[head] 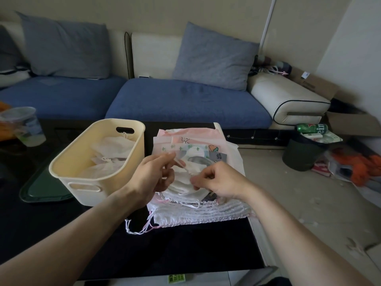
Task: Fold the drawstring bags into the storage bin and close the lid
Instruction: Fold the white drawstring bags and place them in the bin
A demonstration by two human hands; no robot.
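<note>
Cream plastic storage bin sits on the dark table with folded bags inside, lid off. Just right of it, our left hand and right hand both pinch the white drawstring bag atop the bag pile, fingers curled.

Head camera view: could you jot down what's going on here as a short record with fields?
setting: dark table before a blue sofa
bin: cream storage bin, open, white bags inside
pile: drawstring bags stacked right of the bin
left hand: pinches a white bag above the pile
right hand: pinches the same bag
lid: not identifiable
</note>
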